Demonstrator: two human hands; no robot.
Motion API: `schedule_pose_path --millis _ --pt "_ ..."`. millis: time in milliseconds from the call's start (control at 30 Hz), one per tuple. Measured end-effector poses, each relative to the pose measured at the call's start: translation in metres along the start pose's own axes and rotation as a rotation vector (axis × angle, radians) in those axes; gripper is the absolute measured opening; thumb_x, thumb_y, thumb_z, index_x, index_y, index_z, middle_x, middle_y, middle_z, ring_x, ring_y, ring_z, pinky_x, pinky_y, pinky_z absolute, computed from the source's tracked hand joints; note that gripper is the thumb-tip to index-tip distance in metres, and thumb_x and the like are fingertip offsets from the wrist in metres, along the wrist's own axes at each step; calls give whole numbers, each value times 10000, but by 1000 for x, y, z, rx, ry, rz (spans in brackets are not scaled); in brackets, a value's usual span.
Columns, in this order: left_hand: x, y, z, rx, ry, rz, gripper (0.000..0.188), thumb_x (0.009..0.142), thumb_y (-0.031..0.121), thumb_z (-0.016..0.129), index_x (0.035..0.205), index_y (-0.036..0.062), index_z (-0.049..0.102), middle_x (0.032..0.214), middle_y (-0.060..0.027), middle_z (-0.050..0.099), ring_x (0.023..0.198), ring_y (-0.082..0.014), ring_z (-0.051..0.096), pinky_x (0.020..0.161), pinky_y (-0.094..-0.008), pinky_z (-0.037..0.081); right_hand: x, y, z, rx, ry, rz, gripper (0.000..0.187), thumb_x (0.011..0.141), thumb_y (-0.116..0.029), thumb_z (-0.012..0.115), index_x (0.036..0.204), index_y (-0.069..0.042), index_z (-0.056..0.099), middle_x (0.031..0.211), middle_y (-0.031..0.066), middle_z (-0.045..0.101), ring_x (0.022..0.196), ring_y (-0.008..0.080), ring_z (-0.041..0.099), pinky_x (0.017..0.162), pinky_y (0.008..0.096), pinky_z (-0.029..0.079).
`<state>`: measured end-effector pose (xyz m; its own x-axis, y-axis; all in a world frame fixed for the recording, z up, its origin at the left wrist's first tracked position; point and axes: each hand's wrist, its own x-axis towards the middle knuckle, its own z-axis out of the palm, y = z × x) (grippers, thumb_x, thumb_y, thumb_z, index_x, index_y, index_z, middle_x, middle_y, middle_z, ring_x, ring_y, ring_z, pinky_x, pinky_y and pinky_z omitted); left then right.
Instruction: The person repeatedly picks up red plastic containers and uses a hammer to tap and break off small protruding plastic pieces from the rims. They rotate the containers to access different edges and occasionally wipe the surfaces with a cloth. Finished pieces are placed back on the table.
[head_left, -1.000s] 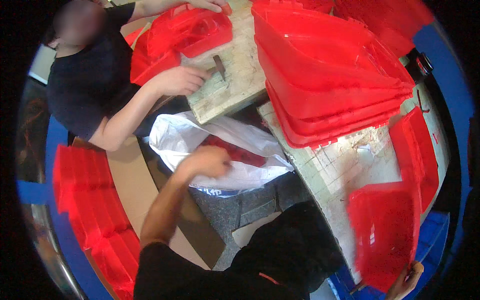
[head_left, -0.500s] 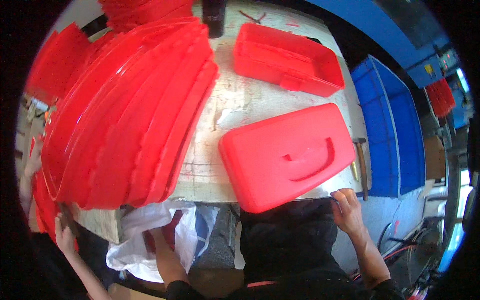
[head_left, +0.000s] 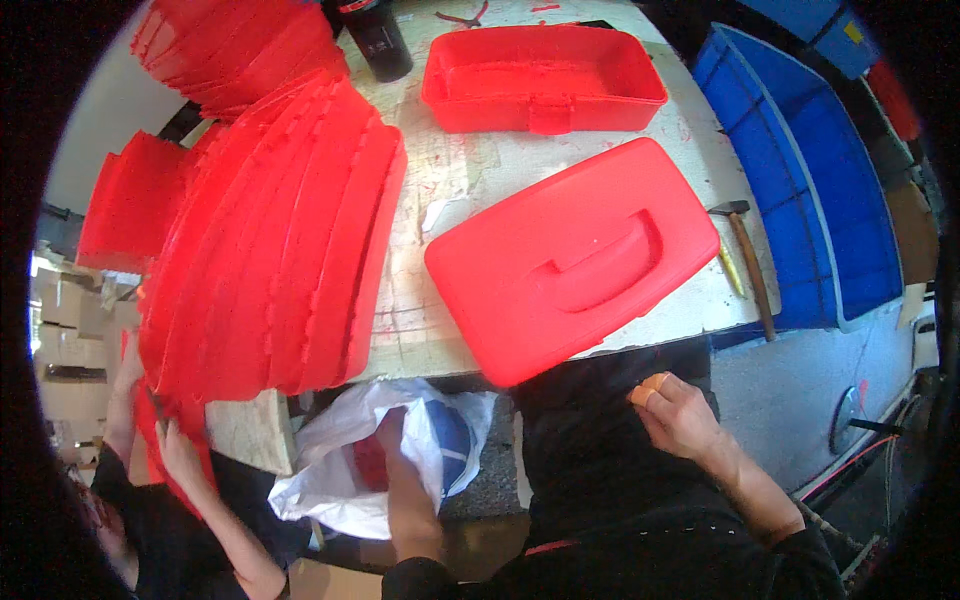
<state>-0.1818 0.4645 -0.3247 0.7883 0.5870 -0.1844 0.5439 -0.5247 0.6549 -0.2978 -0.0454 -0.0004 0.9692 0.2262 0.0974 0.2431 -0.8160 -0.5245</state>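
Observation:
My left hand (head_left: 393, 432) reaches into an open white plastic sack (head_left: 345, 515) below the table's front edge; its fingers are hidden inside, among something red. My right hand (head_left: 683, 415) hangs over my dark lap with the fingers curled in and tan wraps on the fingertips; whatever it may hold is hidden. Just beyond it, a red plastic toolbox lid (head_left: 520, 290) with a moulded handle lies aslant, its near corner over the table edge. Behind the lid stands an open red toolbox base (head_left: 548, 118) with a latch at its front.
Stacked red plastic shells (head_left: 270, 250) fill the table's left side. A hammer (head_left: 750, 250) and a yellow pen-like tool (head_left: 732, 270) lie at the right edge, beside blue crates (head_left: 800, 190). A black cup (head_left: 378, 45) and pliers (head_left: 465, 15) are at the back. A co-worker's hand (head_left: 178, 455) holds red plastic at left.
The whole view has shifted, with things on the table now higher up. My right hand has come off the table edge toward my lap. My left hand stays in the sack.

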Motion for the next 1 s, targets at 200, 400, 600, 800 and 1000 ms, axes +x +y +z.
schedule_pose_path --millis 200,400,600,800,1000 --pt "-58 105 -136 668 -92 410 351 883 134 663 1225 56 671 1068 -223 709 953 -398 680 850 -461 530 -1 -8 -7 154 -77 -57 211 816 -31 695 1023 -41 659 982 125 636 923 304 665 808 387 571" --pt "-184 280 -269 619 -42 637 165 822 84 685 978 28 686 788 -183 701 740 -347 699 695 -396 539 61 -65 5 276 168 -485 352 859 -124 622 1191 -11 613 1166 166 626 1142 329 612 1003 454 489" --pt "-228 438 -206 162 -968 1047 279 778 70 781 1034 -14 706 992 -179 737 919 -289 729 848 -361 539 63 -76 -29 257 221 -396 406 871 -126 618 1244 19 550 1058 183 660 1006 309 675 837 413 559" --pt "-128 572 -32 -83 -703 1033 344 1035 270 514 1024 -42 659 1002 -104 700 936 -200 637 868 -327 498 19 37 -51 712 348 308 325 904 -91 630 1193 9 520 810 151 681 649 236 663 607 347 522" --pt "-131 481 -8 307 -708 827 507 1018 403 517 1313 -2 591 1233 -250 657 1182 -332 633 1000 -383 474 60 58 4 756 717 390 217 931 -67 588 1112 -2 488 800 219 589 707 356 644 629 406 491"
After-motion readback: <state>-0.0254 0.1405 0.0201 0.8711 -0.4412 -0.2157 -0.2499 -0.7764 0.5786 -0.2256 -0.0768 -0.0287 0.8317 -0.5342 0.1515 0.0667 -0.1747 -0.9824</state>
